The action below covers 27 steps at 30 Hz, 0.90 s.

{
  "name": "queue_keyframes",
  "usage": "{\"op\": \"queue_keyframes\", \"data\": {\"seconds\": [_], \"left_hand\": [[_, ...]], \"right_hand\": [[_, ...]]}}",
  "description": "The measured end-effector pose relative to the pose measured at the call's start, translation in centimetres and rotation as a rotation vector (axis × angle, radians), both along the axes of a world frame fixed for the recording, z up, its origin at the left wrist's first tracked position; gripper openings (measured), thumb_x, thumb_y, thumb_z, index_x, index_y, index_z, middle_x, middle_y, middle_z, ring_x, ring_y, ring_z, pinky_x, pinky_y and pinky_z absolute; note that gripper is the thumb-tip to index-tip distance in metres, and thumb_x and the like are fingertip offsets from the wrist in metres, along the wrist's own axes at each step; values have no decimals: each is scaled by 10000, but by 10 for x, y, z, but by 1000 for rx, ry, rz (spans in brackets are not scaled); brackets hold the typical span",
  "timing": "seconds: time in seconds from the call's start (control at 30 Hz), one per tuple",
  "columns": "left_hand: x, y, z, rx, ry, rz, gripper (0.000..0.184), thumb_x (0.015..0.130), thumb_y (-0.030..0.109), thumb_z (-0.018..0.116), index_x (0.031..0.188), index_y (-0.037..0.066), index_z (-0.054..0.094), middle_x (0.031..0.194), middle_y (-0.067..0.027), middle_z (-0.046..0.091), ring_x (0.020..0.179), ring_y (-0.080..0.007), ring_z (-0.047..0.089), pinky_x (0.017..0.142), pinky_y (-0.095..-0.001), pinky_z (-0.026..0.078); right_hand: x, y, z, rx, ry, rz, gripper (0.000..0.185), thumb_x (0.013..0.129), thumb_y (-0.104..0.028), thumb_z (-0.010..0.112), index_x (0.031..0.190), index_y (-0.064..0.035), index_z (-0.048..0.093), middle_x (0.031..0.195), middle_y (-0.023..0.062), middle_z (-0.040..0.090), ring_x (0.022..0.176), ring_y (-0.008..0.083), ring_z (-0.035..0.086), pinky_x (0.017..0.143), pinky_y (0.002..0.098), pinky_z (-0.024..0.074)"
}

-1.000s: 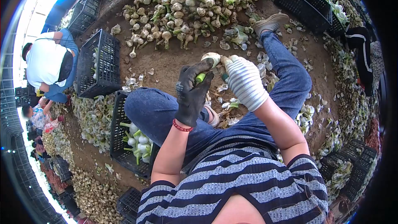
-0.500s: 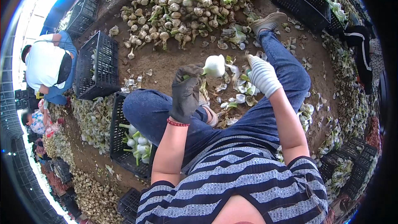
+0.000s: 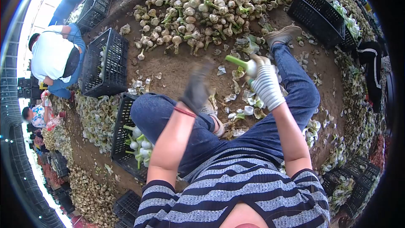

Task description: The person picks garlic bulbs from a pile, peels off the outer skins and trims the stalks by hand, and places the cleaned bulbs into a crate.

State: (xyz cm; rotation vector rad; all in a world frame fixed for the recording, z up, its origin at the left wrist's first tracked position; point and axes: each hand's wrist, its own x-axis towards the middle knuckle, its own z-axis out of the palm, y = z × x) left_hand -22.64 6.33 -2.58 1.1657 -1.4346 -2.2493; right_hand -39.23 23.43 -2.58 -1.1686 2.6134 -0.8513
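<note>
My right hand [image 3: 268,85], in a white ribbed glove, is closed round a garlic bulb [image 3: 251,68] in front of my bent knee. The bulb is white, and its cut green stem points up and left. A small green bit shows at the glove's lower edge; I cannot make out what it is. My left hand [image 3: 197,88], in a dark glove with a red bead bracelet at the wrist, is apart from the bulb, over my left shin. Motion smears its fingers. Peeled leaves [image 3: 249,110] lie on the soil between my legs.
A large heap of unpeeled garlic [image 3: 198,12] lies ahead. Beside my left knee, a black crate [image 3: 119,133] holds peeled bulbs. Other black crates [image 3: 105,65] stand left and at the upper right [image 3: 316,14]. A person in a white shirt [image 3: 55,57] sits at the left.
The garlic bulb has passed from my left hand to my right, its stem now pointing left. My left hand has let go and is moving, blurred. The view has shifted slightly.
</note>
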Motion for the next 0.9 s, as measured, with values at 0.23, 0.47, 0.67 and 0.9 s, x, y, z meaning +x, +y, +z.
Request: {"op": "queue_keyframes", "data": {"seconds": [0.23, 0.47, 0.67, 0.9], "left_hand": [[-28, -8, -36, 865, 532, 115, 511, 995, 350, 566, 1343, -13, 479, 1250, -197, 609, 1165, -310, 616, 988, -551, 533], [-22, -18, -13, 300, 231, 42, 381, 943, 328, 687, 1189, 40, 647, 1121, -116, 686, 985, -196, 669, 882, -349, 544], [-29, -8, -20, -326, 40, -230, 392, 862, 281, 794, 1125, 20, 667, 998, -42, 701, 881, -119, 630, 771, -291, 512], [-24, -17, -14, -91, 110, -258, 440, 888, 342, 763, 1155, 11, 652, 996, -14, 695, 884, -114, 640, 804, -271, 508]], "right_hand": [[22, -34, -6, -156, -245, 371, 615, 795, -67, 719, 1364, -7, 492, 1219, 246, 606, 1103, 411, 606, 970, 424, 506], [-18, -20, -27, 68, -352, 105, 532, 945, -185, 647, 1428, -31, 486, 1237, 217, 659, 1089, 280, 671, 943, 350, 518], [-10, -57, -5, -443, -820, 366, 506, 964, -259, 674, 1397, -42, 529, 1183, 91, 670, 1014, 125, 629, 867, 277, 520], [-19, -54, 0, -320, -1170, 218, 292, 952, -298, 695, 1110, -53, 696, 945, -14, 690, 793, 52, 582, 711, 228, 477]]}}
